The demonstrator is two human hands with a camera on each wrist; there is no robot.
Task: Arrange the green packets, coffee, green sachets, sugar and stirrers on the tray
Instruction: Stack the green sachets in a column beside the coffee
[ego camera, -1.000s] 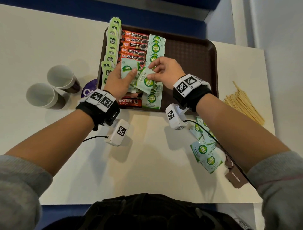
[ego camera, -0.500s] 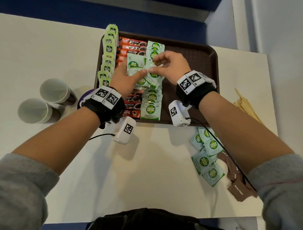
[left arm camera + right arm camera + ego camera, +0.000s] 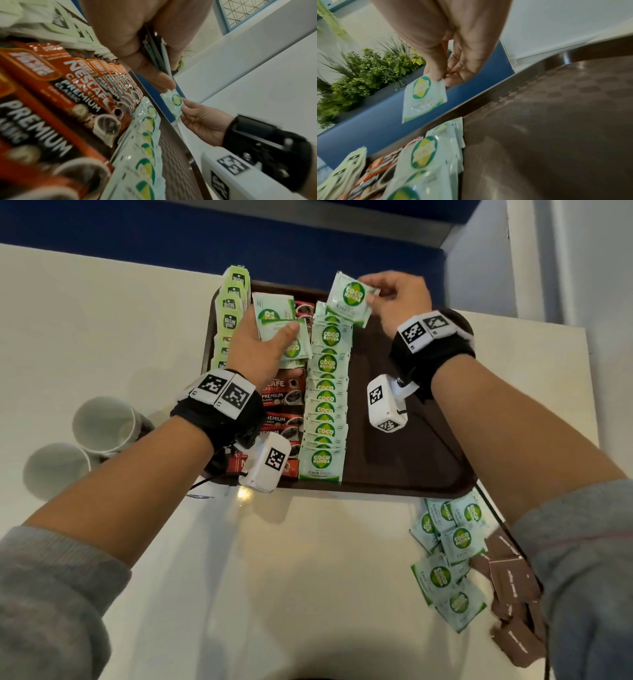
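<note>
A brown tray (image 3: 404, 460) carries three columns: pale green tea packets (image 3: 230, 320) on the left, red coffee sticks (image 3: 279, 419) in the middle, green Coco Natura sachets (image 3: 325, 405) to their right. My right hand (image 3: 394, 297) pinches one green sachet (image 3: 350, 299) by its corner above the tray's far edge; the same sachet (image 3: 423, 100) hangs from my fingertips in the right wrist view. Over the coffee sticks, my left hand (image 3: 263, 344) grips a small stack of sachets (image 3: 279, 326), thumb on top. That stack's edges (image 3: 159, 56) show in the left wrist view.
A loose heap of green sachets (image 3: 448, 556) and brown sugar packets (image 3: 513, 604) lies on the white table (image 3: 274, 577) under my right forearm. Two white cups (image 3: 78, 446) stand left of the tray. The tray's right half is bare.
My right hand has drawn one sachet from the left hand's stack and carried it toward the tray's far edge. The left hand has stayed over the coffee sticks with its stack.
</note>
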